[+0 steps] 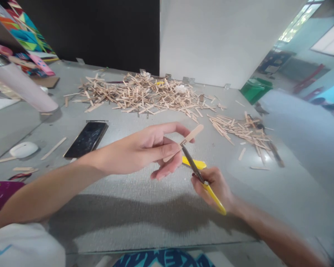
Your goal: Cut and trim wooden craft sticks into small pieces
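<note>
At the frame's centre, the left hand [146, 152] pinches a wooden stick [195, 134] slanting toward upper right, while the right hand [219, 181], curled around scissors [194, 166], holds their blade crosswise near its middle.

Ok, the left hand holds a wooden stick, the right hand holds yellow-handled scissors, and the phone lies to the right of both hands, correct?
No: the head view shows the phone lying to their left, not their right. The left hand does hold the wooden stick, and the right hand the yellow-handled scissors.
</note>
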`<state>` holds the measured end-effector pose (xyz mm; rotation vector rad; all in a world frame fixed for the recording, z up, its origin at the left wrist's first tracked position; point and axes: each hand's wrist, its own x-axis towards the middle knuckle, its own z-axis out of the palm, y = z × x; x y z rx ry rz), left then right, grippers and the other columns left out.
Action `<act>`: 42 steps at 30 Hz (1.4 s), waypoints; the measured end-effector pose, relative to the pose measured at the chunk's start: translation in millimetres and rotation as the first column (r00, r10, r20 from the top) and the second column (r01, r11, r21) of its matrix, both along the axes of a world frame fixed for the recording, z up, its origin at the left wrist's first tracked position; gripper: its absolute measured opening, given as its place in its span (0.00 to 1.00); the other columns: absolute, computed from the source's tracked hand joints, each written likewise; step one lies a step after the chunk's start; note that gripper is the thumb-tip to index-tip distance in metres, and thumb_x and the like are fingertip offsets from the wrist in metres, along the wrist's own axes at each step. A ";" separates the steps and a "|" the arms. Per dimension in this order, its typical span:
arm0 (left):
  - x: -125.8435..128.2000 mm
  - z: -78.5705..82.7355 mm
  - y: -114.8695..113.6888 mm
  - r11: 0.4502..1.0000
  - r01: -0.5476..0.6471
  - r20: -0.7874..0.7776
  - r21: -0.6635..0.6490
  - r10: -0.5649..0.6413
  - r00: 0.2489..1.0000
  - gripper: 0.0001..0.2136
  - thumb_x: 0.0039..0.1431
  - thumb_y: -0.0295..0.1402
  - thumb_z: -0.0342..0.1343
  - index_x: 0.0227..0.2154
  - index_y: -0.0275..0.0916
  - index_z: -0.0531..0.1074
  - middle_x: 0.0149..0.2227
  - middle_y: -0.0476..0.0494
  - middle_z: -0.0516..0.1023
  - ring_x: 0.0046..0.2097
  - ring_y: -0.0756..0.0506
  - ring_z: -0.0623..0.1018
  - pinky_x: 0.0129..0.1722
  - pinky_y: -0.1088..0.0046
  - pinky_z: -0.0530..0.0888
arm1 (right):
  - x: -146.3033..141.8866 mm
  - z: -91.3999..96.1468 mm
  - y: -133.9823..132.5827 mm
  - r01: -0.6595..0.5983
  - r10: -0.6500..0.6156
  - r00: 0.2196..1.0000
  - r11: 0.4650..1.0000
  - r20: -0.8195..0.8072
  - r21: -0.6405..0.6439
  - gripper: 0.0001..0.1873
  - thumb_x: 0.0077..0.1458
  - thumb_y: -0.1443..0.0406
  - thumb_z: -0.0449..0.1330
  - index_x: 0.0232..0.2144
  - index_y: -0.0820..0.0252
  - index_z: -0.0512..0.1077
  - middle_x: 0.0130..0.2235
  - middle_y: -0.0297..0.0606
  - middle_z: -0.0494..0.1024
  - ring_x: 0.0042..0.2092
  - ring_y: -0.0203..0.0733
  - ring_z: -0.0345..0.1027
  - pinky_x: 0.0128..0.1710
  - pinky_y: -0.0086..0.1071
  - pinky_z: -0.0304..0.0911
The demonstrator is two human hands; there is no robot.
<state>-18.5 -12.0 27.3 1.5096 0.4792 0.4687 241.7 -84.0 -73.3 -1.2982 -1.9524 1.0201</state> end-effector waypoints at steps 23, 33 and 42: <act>-5.9 -10.5 36.4 0.972 -0.191 0.045 0.140 0.186 0.981 0.09 0.76 0.32 0.58 0.54 0.39 0.72 0.32 0.48 0.83 0.27 0.49 0.81 0.28 0.74 0.77 | 12.9 -19.1 13.9 -0.186 0.044 0.933 0.909 -0.358 -0.372 0.27 0.68 0.49 0.64 0.21 0.56 0.69 0.16 0.27 0.64 0.17 0.32 0.58 0.19 0.27 0.59; -3.2 -7.9 31.7 0.965 -0.153 -0.169 0.215 0.191 0.967 0.06 0.76 0.32 0.57 0.47 0.38 0.77 0.36 0.45 0.86 0.30 0.49 0.84 0.28 0.77 0.78 | 13.0 -22.9 13.5 -0.163 0.059 0.943 0.940 -0.328 -0.300 0.26 0.68 0.48 0.63 0.24 0.58 0.72 0.21 0.29 0.68 0.21 0.32 0.61 0.23 0.27 0.60; -1.3 -7.0 19.1 0.983 -0.129 -0.167 0.128 0.150 0.974 0.06 0.76 0.30 0.56 0.51 0.38 0.73 0.37 0.43 0.87 0.31 0.47 0.85 0.27 0.76 0.79 | 11.4 -13.5 11.8 -0.096 0.070 0.985 0.981 -0.159 -0.166 0.25 0.68 0.56 0.61 0.20 0.56 0.62 0.21 0.30 0.64 0.24 0.33 0.55 0.23 0.31 0.47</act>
